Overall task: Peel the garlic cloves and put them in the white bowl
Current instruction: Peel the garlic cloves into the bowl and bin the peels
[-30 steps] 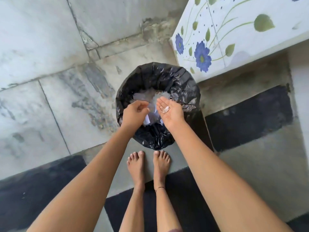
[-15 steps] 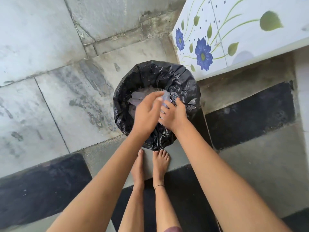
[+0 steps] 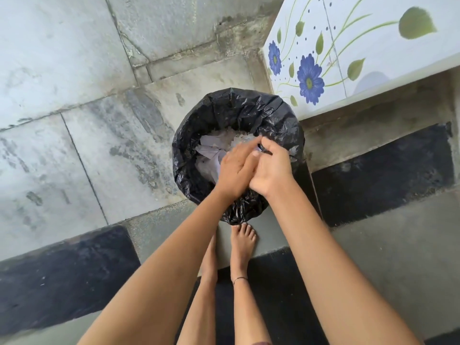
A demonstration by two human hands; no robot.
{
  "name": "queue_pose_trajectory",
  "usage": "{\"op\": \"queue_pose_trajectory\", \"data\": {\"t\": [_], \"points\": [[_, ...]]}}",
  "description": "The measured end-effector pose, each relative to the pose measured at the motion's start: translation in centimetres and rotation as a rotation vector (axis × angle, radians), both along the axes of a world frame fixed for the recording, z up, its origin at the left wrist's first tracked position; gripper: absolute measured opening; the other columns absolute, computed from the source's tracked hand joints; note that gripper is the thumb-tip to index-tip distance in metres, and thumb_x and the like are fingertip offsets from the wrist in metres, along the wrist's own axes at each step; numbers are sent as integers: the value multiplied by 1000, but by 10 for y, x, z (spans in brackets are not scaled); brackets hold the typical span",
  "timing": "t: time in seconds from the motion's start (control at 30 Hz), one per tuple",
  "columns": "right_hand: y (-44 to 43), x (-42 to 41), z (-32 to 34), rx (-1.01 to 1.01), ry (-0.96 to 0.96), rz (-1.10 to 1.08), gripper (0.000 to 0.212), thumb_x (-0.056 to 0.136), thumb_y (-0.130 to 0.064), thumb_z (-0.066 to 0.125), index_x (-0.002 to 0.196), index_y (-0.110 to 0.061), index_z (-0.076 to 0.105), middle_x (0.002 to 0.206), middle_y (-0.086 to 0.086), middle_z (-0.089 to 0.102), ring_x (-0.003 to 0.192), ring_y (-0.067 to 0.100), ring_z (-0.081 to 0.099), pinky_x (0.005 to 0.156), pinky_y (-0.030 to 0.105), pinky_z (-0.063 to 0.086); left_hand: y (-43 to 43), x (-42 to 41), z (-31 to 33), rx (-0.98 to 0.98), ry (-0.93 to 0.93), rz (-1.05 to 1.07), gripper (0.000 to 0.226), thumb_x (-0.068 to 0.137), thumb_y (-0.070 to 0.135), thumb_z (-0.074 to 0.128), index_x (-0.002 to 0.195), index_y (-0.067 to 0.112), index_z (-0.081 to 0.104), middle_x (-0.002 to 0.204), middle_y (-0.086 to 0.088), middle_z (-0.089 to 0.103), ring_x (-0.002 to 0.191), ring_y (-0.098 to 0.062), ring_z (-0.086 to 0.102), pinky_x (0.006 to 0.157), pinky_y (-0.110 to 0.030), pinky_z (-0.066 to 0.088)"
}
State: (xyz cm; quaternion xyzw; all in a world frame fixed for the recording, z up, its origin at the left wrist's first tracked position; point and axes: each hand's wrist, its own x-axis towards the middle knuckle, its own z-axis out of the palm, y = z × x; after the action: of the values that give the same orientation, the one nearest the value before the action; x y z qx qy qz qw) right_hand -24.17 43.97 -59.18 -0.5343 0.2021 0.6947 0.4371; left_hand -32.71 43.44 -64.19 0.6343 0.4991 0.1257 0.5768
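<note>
**Garlic cloves out of view: both hands joined over a lined bin**

**Task items.** The garlic cloves and the white bowl lie outside the head view, so their position cannot be told.

**Left hand.** The left hand (image 3: 235,170) is held over the mouth of the bin (image 3: 286,135), back toward the camera. Its fingers (image 3: 249,148) are straight and close together, pointing up and to the right. They lie flat against the right hand and hold nothing visible.

**Right hand.** The right hand (image 3: 273,170) is pressed against the left, also back toward the camera. Its fingers (image 3: 270,145) bend downward at the knuckles, over the tips of the left fingers. The palm is hidden, so it cannot be told whether anything is held in it.

**Bin.** The bin is round and fitted with a black plastic liner (image 3: 224,113) folded over its rim. Pale, papery scraps (image 3: 211,150) lie inside, partly covered by the hands.

**Surroundings.** The bin stands on a grey stone floor (image 3: 87,145) with dark bands (image 3: 62,275). It is just beside the corner of a white tiled panel (image 3: 348,46) printed with blue flowers and green leaves. Two bare feet stand at the near side of the bin. The right foot (image 3: 242,245) has its toes almost at the liner and a thin anklet (image 3: 240,278) above it. The left foot (image 3: 209,260) is largely hidden behind the left forearm.
</note>
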Motion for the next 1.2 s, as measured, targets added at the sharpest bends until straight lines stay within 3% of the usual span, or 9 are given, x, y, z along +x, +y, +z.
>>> {"op": "queue_pose_trajectory", "data": {"t": [0.07, 0.1, 0.2, 0.27, 0.47, 0.7, 0.87, 1.07, 1.2], "points": [[-7, 0, 6, 28, -44, 68, 50, 99, -37, 34, 141, -12, 39, 145, 10, 41, 133, 28, 37, 106, 39, 30, 7, -29, -20, -143, 431, -17, 38, 100, 28, 35, 132, 15, 52, 143, -10, 44, 132, -27, 38, 108, -42, 31], [-11, 0, 5, 43, -165, 160, 46, 99, -35, 35, 140, -15, 40, 144, 5, 42, 133, 24, 39, 103, 35, 31, 11, -40, -24, -179, 525, -24, 37, 99, 26, 39, 131, 14, 52, 142, -10, 44, 128, -28, 42, 104, -40, 36], [-27, 7, 4, 7, -666, 437, 40, 98, -23, 43, 137, -15, 45, 140, 0, 47, 126, 13, 45, 98, 25, 33, 9, -47, -10, -123, 439, 66, 37, 94, 22, 48, 130, 15, 53, 139, -6, 48, 124, -24, 47, 97, -31, 38], [-40, 8, 3, 48, -901, 642, 41, 96, -19, 46, 137, -13, 45, 141, 1, 47, 127, 13, 43, 105, 29, 34, 4, -47, 8, -89, 396, 96, 35, 93, 22, 51, 127, 16, 55, 136, -4, 52, 122, -21, 49, 92, -27, 38], [-64, -6, 69, 80, -1108, 861, 46, 94, -20, 50, 138, -10, 43, 142, 7, 46, 130, 21, 42, 108, 39, 31, -5, -59, 105, 30, 368, 156, 30, 90, 20, 57, 120, 14, 60, 132, -3, 53, 124, -20, 47, 92, -24, 33], [-93, 6, 262, 221, -1414, 882, 49, 91, -20, 56, 136, -6, 45, 140, 9, 48, 129, 23, 43, 109, 40, 29, -26, -52, 316, 201, 343, 86, 43, 88, 24, 60, 130, 20, 54, 147, -2, 39, 131, -21, 40, 102, -31, 34], [-146, -1, 410, 373, -1669, 675, 45, 87, -11, 60, 130, 0, 51, 132, 15, 54, 121, 31, 51, 101, 39, 38, -66, -64, 464, 407, 268, 23, 42, 87, 24, 60, 129, 19, 55, 144, 0, 42, 129, -21, 42, 102, -31, 33], [-221, 10, 526, 395, -1832, 328, 48, 88, -10, 61, 133, -2, 48, 135, 14, 52, 123, 30, 50, 100, 33, 37, -130, -33, 579, 630, 65, -42, 42, 86, 20, 64, 127, 17, 55, 131, 4, 57, 118, -16, 54, 92, -21, 36], [-273, 30, 568, 382, -1993, 218, 47, 86, -10, 62, 130, 1, 50, 131, 15, 55, 120, 31, 53, 99, 38, 42, -166, 9, 620, 774, -6, -194, 44, 87, 22, 63, 129, 17, 54, 136, 3, 53, 122, -17, 52, 99, -31, 42]]}}
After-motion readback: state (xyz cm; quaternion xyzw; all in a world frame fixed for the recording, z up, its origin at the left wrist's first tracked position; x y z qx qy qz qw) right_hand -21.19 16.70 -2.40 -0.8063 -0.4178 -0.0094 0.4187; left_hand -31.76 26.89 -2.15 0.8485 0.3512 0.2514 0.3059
